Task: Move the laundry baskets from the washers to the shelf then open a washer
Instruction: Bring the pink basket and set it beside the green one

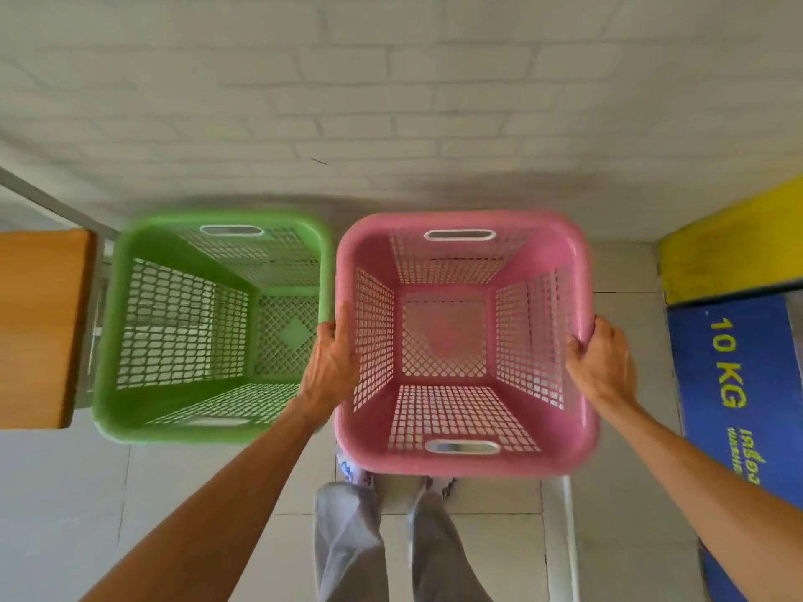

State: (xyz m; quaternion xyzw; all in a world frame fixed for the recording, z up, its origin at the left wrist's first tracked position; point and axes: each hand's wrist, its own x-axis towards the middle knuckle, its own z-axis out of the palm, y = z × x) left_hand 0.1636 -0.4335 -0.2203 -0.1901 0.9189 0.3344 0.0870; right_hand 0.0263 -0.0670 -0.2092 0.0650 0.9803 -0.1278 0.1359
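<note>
The left hand [331,368] curls its fingers over the pink basket's [465,341] rim at 9 o'clock, thumb lying along the edge. The right hand [602,362] grips the opposite rim at 3 o'clock, fingers wrapped over it. The basket is open side up and empty, held above the person's trousers [382,545]. A green basket [208,328], also empty, sits just beside it at 9 o'clock. A wooden board [39,328] lies farther out that way. At 3 o'clock is a blue panel [738,384] marked "10 KG".

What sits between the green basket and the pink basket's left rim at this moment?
In the head view, the left hand lies there, gripping the left rim of the pink basket beside the green basket. Nothing else fills that gap.
</note>
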